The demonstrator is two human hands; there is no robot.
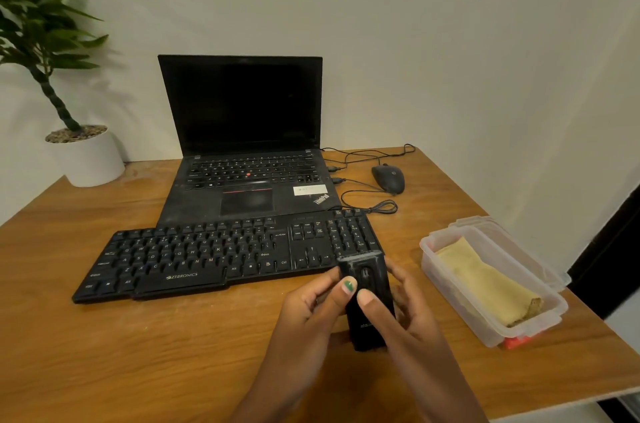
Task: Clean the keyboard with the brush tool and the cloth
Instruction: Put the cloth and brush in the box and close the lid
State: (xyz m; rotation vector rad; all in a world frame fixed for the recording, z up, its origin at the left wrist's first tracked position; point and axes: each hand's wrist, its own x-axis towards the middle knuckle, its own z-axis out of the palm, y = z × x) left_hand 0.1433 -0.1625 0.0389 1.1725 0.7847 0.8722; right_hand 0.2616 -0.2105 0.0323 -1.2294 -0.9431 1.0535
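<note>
While both hands hold the brush tool (367, 298) just in front of the keyboard's (221, 254) right end, the cleaning itself looks not yet begun. From the head camera, the left hand (311, 310) has its fingers curled round the tool's left side with the thumb laid on its face, and the right hand (403, 308) grips the right side, thumb pressed on the front. No bristles show at the tool's top, so my guess is that it is being opened or slid out; whether any dust has been lifted from the keys cannot be told.

Well to the right of the keyboard lies the yellow cloth (485, 282), folded inside a clear plastic box (429, 249), untouched. Brushing and wiping both seem left to do.

Behind the keyboard, its front edge touching or just overlapped by it, stands an open laptop (242, 145) with a dark screen. Behind and to the right of the keyboard sits a mouse (388, 177), with loose cables (369, 204) looping near the keyboard's right rear corner; these could snag a sweeping brush. Far behind the keyboard's left end, a potted plant (85, 156) stands on the table (138, 353).
</note>
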